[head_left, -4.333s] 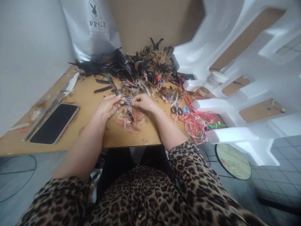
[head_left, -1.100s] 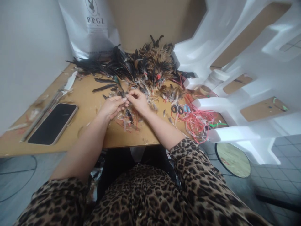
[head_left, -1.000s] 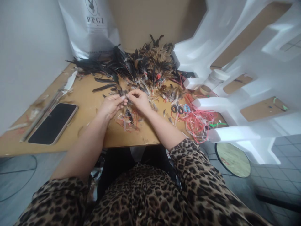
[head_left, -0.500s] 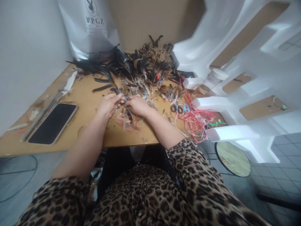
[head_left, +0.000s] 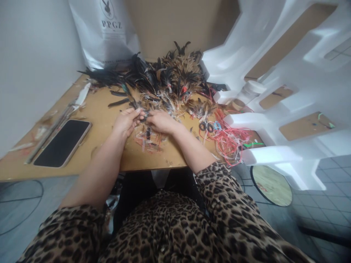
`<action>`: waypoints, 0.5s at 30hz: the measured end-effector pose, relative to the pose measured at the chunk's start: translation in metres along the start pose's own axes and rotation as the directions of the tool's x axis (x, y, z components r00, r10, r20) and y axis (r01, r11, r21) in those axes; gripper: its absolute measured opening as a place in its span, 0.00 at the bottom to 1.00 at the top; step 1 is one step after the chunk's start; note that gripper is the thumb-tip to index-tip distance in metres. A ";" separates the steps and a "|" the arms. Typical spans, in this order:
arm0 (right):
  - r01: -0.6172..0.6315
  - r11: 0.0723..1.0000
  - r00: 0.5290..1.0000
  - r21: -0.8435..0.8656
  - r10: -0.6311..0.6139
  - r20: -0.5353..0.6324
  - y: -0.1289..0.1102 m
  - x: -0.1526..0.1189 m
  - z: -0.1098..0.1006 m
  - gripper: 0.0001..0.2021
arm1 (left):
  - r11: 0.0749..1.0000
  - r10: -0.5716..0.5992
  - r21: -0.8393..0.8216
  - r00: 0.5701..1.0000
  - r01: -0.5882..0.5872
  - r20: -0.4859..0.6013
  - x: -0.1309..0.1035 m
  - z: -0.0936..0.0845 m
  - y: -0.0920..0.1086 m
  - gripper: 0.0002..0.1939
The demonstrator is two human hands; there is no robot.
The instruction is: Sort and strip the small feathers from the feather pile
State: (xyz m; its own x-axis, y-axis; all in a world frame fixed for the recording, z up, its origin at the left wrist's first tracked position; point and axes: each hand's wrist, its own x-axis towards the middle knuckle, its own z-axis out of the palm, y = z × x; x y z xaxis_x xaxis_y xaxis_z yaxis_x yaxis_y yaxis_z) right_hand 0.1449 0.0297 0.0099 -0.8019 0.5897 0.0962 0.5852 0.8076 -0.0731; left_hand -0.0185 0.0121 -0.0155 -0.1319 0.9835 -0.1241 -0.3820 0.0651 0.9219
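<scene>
My left hand (head_left: 127, 121) is closed, its thumb and fingers pinching a dark feather (head_left: 134, 102) that points up and away from me. Close beside it, my right hand (head_left: 161, 122) has its fingers curled down at the feather's base; what lies under them is hidden. Brown and pale feathers (head_left: 164, 100) lie just beyond both hands. Below the fingers, on the wooden table (head_left: 104, 146), is a scatter of pink and white strips (head_left: 146, 142) with bits of dark feather.
A phone (head_left: 63, 143) and a thin rod (head_left: 49, 135) lie at the left. Heaped feathers (head_left: 181, 69) stand at the back by a white bag (head_left: 106, 44). On the right are black scissor handles (head_left: 206, 126), tangled pink string (head_left: 233, 142) and white foam (head_left: 263, 155).
Both hands stay in nearly the same place. My right hand has shifted very slightly, with its fingers still curled at the feather's base.
</scene>
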 end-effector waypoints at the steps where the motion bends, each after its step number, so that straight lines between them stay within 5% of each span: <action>1: 0.005 1.000 1.000 0.007 -0.005 0.012 0.001 0.000 0.000 0.12 | 1.000 -0.002 -0.002 1.000 0.002 0.002 0.000 0.000 0.000 0.06; 9: -0.062 0.997 0.993 -0.043 0.066 0.096 -0.007 0.003 -0.007 0.13 | 1.000 -0.010 -0.017 1.000 0.010 0.010 0.002 -0.002 -0.002 0.05; 15: -0.015 0.998 1.000 0.064 0.015 -0.001 0.001 -0.002 -0.008 0.11 | 1.000 -0.002 -0.027 1.000 0.002 -0.017 0.004 -0.003 -0.002 0.02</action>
State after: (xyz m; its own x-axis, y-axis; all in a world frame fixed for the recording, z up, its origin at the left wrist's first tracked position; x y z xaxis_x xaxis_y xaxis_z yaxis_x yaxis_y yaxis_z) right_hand 0.1486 0.0294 0.0176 -0.7929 0.6018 0.0959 0.5881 0.7969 -0.1384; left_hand -0.0208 0.0153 -0.0184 -0.1467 0.9803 -0.1326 -0.4070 0.0624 0.9113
